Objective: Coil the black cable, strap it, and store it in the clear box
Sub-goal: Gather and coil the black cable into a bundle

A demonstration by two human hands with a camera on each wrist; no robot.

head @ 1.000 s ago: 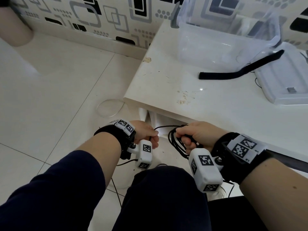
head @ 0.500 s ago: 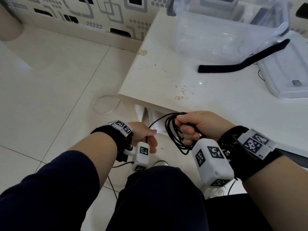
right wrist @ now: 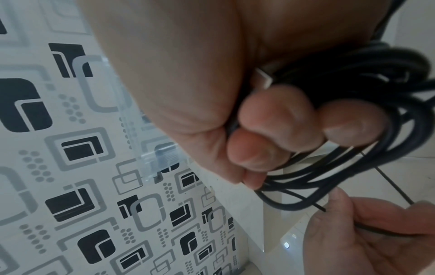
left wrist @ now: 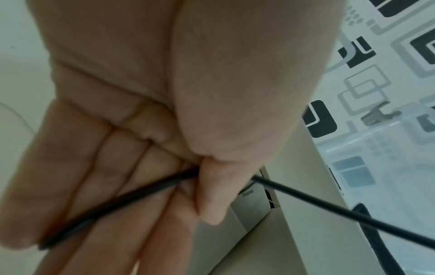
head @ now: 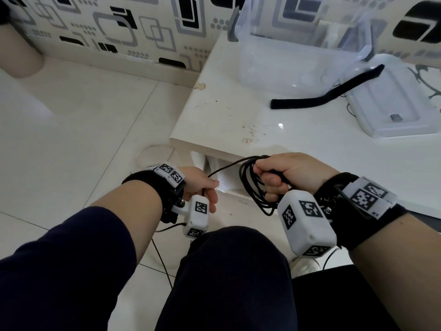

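The right hand (head: 291,174) is a fist clamped round several loops of the black cable (head: 253,187), held just off the near edge of the counter (head: 310,144) and above the person's knee (head: 233,259). In the right wrist view its fingers (right wrist: 277,119) curl tight over the bundle, and a metal plug end (right wrist: 264,78) shows against the palm. The loops hang below the fist, free of the counter. One strand runs from the top of the coil leftward and down to the left hand (head: 202,185). That hand pinches the strand: in the left wrist view the thumb (left wrist: 212,189) presses the cable (left wrist: 117,202) against fingers that lie nearly straight, and the line passes out both sides of the grip. The two hands are near each other but not touching. Farther back on the counter lies a black strap (head: 322,97), flat, its far end rising onto a clear lid (head: 393,108). Beside the lid stands the clear box (head: 298,58), open, close to the patterned wall (head: 119,27). A white tiled floor (head: 83,127) lies left of the counter
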